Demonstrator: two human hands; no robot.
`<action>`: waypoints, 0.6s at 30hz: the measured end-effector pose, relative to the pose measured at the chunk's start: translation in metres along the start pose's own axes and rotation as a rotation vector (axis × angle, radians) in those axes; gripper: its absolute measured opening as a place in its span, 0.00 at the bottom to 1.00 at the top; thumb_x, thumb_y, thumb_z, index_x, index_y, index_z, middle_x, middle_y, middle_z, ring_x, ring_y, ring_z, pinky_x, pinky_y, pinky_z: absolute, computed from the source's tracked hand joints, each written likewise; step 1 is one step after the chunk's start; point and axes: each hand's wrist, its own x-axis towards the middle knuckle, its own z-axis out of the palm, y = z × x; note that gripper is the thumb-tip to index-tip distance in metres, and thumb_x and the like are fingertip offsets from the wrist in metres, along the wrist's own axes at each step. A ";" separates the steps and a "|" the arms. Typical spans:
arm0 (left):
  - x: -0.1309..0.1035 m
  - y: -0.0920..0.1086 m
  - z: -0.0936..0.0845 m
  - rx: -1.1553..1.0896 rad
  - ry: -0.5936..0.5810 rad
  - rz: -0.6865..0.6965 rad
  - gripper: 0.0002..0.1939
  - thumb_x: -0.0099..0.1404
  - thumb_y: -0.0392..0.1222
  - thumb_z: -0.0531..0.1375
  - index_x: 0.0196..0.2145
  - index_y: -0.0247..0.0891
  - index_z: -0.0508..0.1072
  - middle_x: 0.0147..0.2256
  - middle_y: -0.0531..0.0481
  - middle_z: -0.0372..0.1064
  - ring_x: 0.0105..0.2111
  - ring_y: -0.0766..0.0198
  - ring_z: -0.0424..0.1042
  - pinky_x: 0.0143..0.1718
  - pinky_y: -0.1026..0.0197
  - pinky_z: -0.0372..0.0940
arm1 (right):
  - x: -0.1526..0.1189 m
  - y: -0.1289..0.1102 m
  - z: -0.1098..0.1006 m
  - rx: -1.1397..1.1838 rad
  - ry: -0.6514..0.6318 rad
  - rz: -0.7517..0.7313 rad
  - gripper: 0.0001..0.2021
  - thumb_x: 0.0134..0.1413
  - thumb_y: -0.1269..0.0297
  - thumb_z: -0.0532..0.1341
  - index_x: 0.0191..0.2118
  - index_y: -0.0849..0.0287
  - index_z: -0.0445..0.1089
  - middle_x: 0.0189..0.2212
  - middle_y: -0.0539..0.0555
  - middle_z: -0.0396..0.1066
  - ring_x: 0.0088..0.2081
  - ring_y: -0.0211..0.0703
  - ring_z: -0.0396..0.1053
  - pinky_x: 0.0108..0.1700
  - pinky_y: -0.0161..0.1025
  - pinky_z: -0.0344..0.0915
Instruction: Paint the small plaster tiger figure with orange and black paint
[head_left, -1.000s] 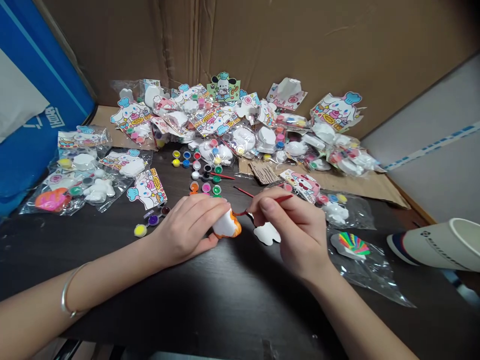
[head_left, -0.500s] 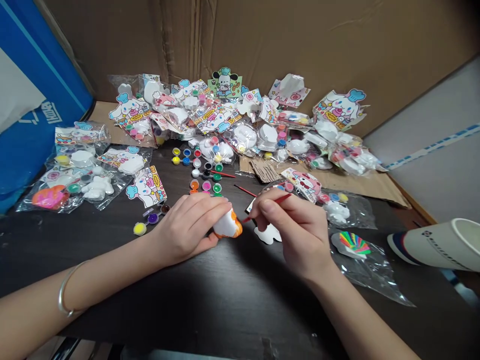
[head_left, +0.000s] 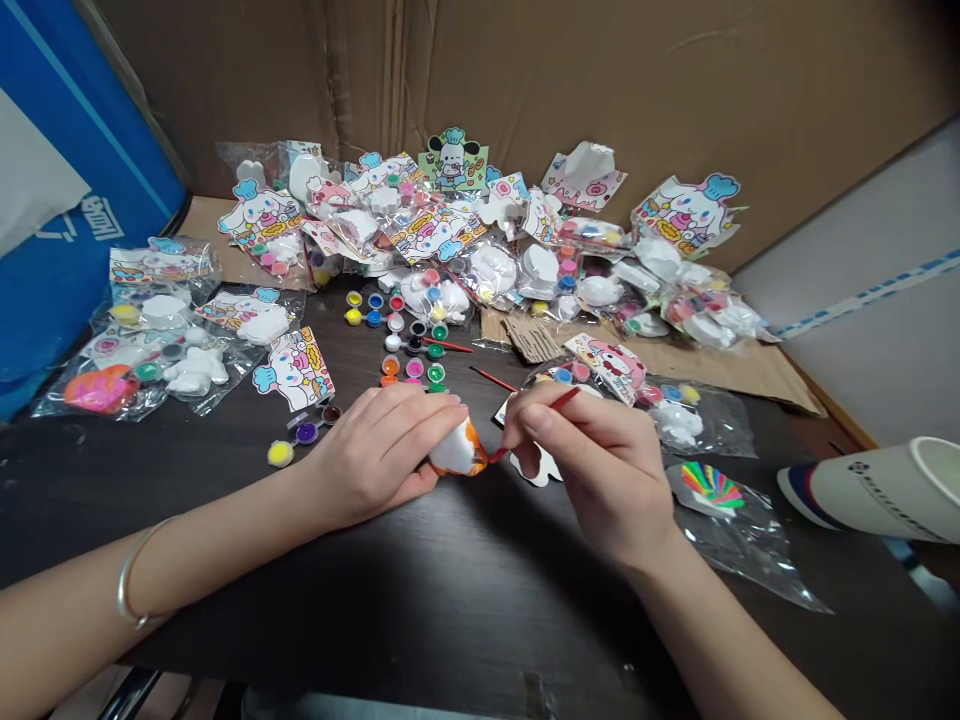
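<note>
Between the fingers and thumb of my left hand (head_left: 386, 450) is a small white figurine (head_left: 452, 450) with orange paint along its right edge. My left hand covers much of it. In my right hand (head_left: 592, 465) a thin red paintbrush (head_left: 568, 399) is pinched, its tip at the orange edge of the figurine. Beyond my left hand stand small open paint pots (head_left: 391, 367) in several colours. A flat white piece (head_left: 541, 465) lies on the table, partly hidden behind my right hand.
Bagged white figurines with cartoon cards (head_left: 491, 268) are heaped along the back. More bags (head_left: 161, 345) lie at the left. On the right are a rainbow-striped piece (head_left: 711, 487) on clear plastic and a paper cup (head_left: 862, 490). Another red brush (head_left: 448, 346) rests by the pots.
The brush tip has come left and down, from just off the figurine to its orange edge. My right hand has shifted slightly with it, while my left hand keeps its hold.
</note>
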 end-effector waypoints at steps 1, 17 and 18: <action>0.000 0.000 0.000 0.002 0.000 0.004 0.19 0.63 0.33 0.58 0.53 0.31 0.65 0.44 0.40 0.75 0.45 0.56 0.72 0.45 0.56 0.68 | 0.000 0.000 0.000 0.012 0.012 -0.006 0.15 0.55 0.55 0.62 0.23 0.58 0.70 0.18 0.49 0.68 0.19 0.35 0.62 0.21 0.34 0.60; 0.001 0.001 0.000 0.007 0.009 0.033 0.21 0.63 0.33 0.58 0.54 0.32 0.64 0.43 0.42 0.75 0.43 0.57 0.73 0.43 0.57 0.68 | 0.004 -0.002 -0.003 -0.070 -0.029 0.092 0.18 0.54 0.51 0.62 0.22 0.58 0.69 0.16 0.48 0.64 0.19 0.34 0.60 0.21 0.33 0.58; 0.000 0.001 0.000 0.008 0.008 0.032 0.22 0.63 0.33 0.58 0.55 0.33 0.63 0.43 0.43 0.75 0.43 0.57 0.73 0.43 0.57 0.68 | 0.004 -0.002 -0.004 -0.077 -0.039 0.099 0.18 0.55 0.50 0.61 0.22 0.58 0.69 0.16 0.48 0.64 0.19 0.34 0.60 0.21 0.34 0.58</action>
